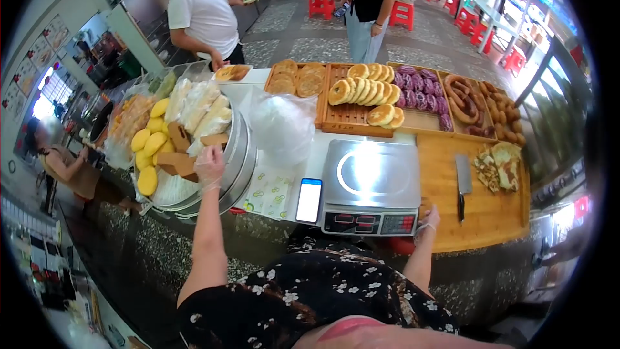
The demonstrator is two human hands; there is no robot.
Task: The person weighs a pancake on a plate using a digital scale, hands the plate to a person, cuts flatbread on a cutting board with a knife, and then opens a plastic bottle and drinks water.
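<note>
My left hand [210,165], in a thin clear glove, is over the round metal steamer [242,171] at the left. Its fingers are closed at the edge of a brown steamed cake piece [215,139]; the fingertips are partly hidden. More brown cake pieces [177,164] lie just left of it, beside yellow buns [148,181] and plastic-wrapped pale food [200,103]. My right hand [428,218], also gloved, rests low at the right side of the digital scale [371,174], by the cutting board's edge. Its fingers are curled, and what they hold, if anything, is unclear.
A phone [309,199] lies left of the scale. The wooden board [445,232] bears a cleaver [463,178] and cut flatbread [506,165]. Behind are trays of round flatbreads [365,90] and purple rolls [420,90]. A person in white [203,16] holds a bagged flatbread [233,73] across the counter.
</note>
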